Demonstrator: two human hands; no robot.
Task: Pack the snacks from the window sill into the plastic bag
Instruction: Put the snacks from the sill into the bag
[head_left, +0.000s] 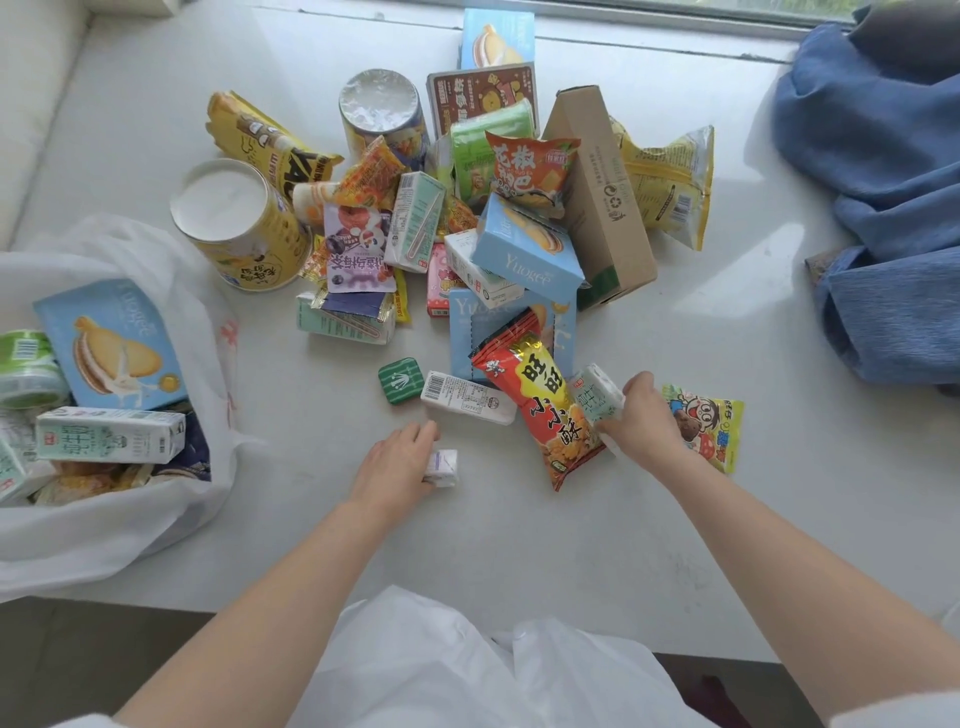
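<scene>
Only 1 view here, from the head cam. The plastic bag (130, 519) is cut off at the left edge, so most of what's in it is hidden; a pale blue box and a milk carton show at its mouth. Another white bag at the bottom edge is partly cut off too. The blue cloth (883, 182) runs out of the picture on the right.

Surface is a glossy white window sill (571, 545) with the window frame along the top.

The snack pile (467, 218) sits beyond the fingers: cardboard boxes, crinkly foil packets, 2 round tubs with foil lids.

Left hand (397, 462) has its fingers curled on a small white carton (442, 467), which rests on the sill. Right hand (644, 415) grips a pale green carton (597, 392), just beside a red packet (545, 400).
</scene>
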